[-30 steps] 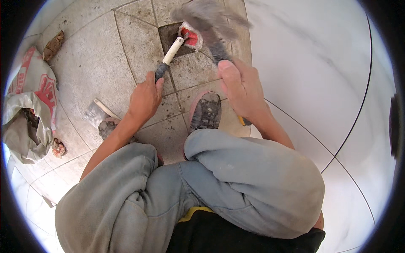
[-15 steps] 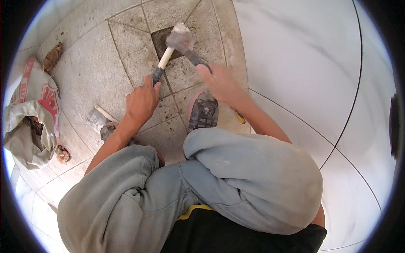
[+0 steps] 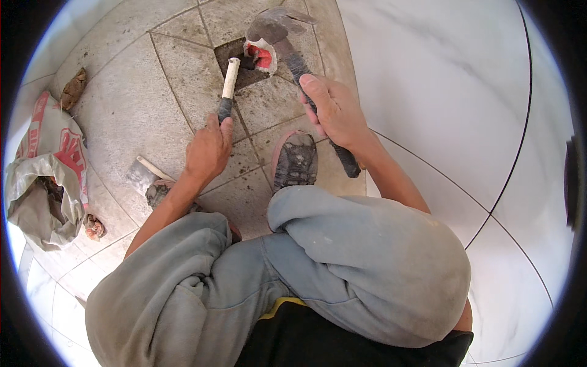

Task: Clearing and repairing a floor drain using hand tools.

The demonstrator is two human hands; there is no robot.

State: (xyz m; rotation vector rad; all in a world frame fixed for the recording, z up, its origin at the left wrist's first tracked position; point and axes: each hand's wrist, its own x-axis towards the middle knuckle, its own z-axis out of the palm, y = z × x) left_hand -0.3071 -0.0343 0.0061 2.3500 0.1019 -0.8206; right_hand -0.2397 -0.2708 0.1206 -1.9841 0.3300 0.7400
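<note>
My left hand (image 3: 208, 148) is closed around the black-wrapped grip of a pale-handled tool (image 3: 230, 78). Its top reaches over a square hole (image 3: 249, 78) in the tiled floor, where a dark part beside it is hard to make out. A claw hammer (image 3: 298, 64) is gripped by my right hand (image 3: 336, 113), its head raised above the hole's far right side and its dark handle end pointing back toward me. Partly beneath the hammer head, at the hole's edge, lies a red and white piece (image 3: 262, 57) whose kind I cannot tell.
At the left stands an open sack (image 3: 46, 202) with debris inside, near a brown crumpled scrap (image 3: 73, 89). A flat scraper-like tool (image 3: 147, 173) lies by my left shoe. My right shoe (image 3: 295, 160) is close below the hole. Glossy white tiles (image 3: 428, 73) cover the right side.
The hammer has lifted and swung away from the pale-handled tool, up and to the right. That uncovers the red and white piece. My left hand has barely shifted.
</note>
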